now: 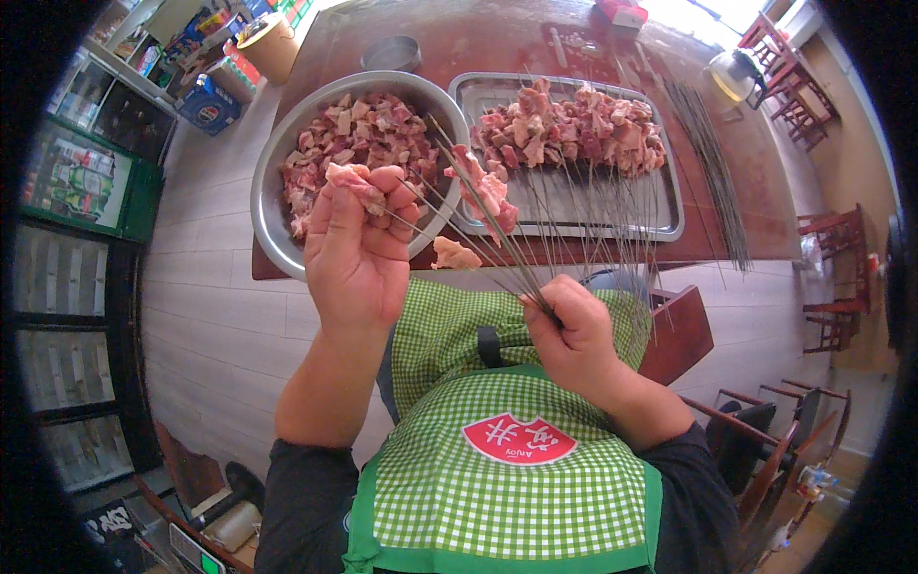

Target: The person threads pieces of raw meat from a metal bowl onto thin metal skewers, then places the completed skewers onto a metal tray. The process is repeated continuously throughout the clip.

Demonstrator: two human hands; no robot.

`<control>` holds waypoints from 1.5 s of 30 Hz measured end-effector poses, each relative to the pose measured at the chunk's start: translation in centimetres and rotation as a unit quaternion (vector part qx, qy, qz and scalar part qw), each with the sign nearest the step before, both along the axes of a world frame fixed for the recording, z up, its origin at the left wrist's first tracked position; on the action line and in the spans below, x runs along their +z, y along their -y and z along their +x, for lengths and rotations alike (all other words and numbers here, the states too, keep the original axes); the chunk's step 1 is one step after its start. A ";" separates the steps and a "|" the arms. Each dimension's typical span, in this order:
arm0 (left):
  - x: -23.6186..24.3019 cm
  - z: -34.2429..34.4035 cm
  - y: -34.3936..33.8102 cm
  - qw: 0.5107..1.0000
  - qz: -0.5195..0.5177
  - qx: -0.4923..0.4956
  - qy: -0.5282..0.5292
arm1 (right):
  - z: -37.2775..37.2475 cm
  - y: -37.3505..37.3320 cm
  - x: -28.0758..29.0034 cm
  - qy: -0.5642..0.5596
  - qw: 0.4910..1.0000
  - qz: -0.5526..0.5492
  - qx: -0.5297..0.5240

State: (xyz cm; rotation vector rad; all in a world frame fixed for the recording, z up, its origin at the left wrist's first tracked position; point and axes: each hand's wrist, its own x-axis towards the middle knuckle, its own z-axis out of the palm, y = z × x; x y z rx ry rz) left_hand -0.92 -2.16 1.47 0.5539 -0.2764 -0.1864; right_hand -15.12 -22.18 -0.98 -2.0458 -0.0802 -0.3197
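Note:
My left hand (359, 258) is closed around a small piece of raw meat (350, 180), pinched between thumb and fingers by the end of a skewer. My right hand (574, 335) grips a fanned bundle of thin metal skewers (516, 268) at their lower ends, above my apron. Chunks of meat (486, 191) hang on some of these skewers, and a paler piece (455, 253) sits lower on one. Behind my left hand stands a steel bowl (262, 191) of cut raw meat (359, 134). A metal tray (680, 206) to its right bears several loaded meat skewers (583, 124), bare ends toward me.
On the brown table (478, 38), a sheaf of bare skewers (712, 172) lies right of the tray. A round metal dish (391, 54), a red box (622, 12) and a glass pitcher (734, 77) stand farther back. Wooden chairs (832, 258) are at the right.

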 end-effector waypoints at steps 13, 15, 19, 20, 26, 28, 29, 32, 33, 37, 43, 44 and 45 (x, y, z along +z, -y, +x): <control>0.5 -0.6 0.8 0.998 0.032 0.041 -0.016 | 0.5 -0.5 -0.4 0.020 1.000 0.003 0.002; 0.5 -0.2 0.5 0.999 0.027 0.021 0.006 | 0.4 -0.3 -0.1 0.010 1.000 0.001 -0.002; 0.4 0.0 0.4 1.000 0.011 0.011 -0.017 | 0.3 -0.2 0.2 0.014 1.000 0.006 -0.007; 0.4 0.1 0.4 1.000 0.019 0.010 -0.010 | 0.3 -0.3 0.3 0.015 1.000 0.004 -0.007; 0.7 -0.1 0.8 0.999 0.019 0.036 -0.002 | 0.2 -0.3 0.5 0.006 1.000 0.006 -0.003; 0.9 -0.1 0.9 0.999 0.020 0.037 -0.005 | 0.2 -0.3 0.6 0.004 1.000 0.006 -0.003; 0.9 -0.1 0.9 0.999 0.019 0.039 -0.008 | 0.2 -0.3 0.6 0.005 1.000 0.005 -0.003; 1.0 -0.2 0.9 0.999 0.014 0.038 -0.012 | 0.1 -0.3 0.6 0.006 1.000 0.007 0.000; 1.0 -0.1 0.9 0.999 0.009 0.035 -0.008 | 0.1 -0.3 0.6 0.006 1.000 0.008 0.001; 1.1 0.2 0.7 1.000 0.009 0.020 -0.005 | 0.0 -0.3 0.5 0.009 1.000 0.016 -0.006; 1.5 0.2 0.3 1.000 0.019 0.014 -0.017 | -0.1 -0.4 0.1 0.004 1.000 0.024 -0.009; 1.4 0.0 0.5 1.000 0.014 0.012 -0.021 | -0.1 -0.4 0.0 0.006 1.000 0.023 -0.008; 1.3 -0.1 0.6 1.000 0.010 0.010 -0.023 | -0.1 -0.4 0.0 0.002 1.000 0.022 -0.009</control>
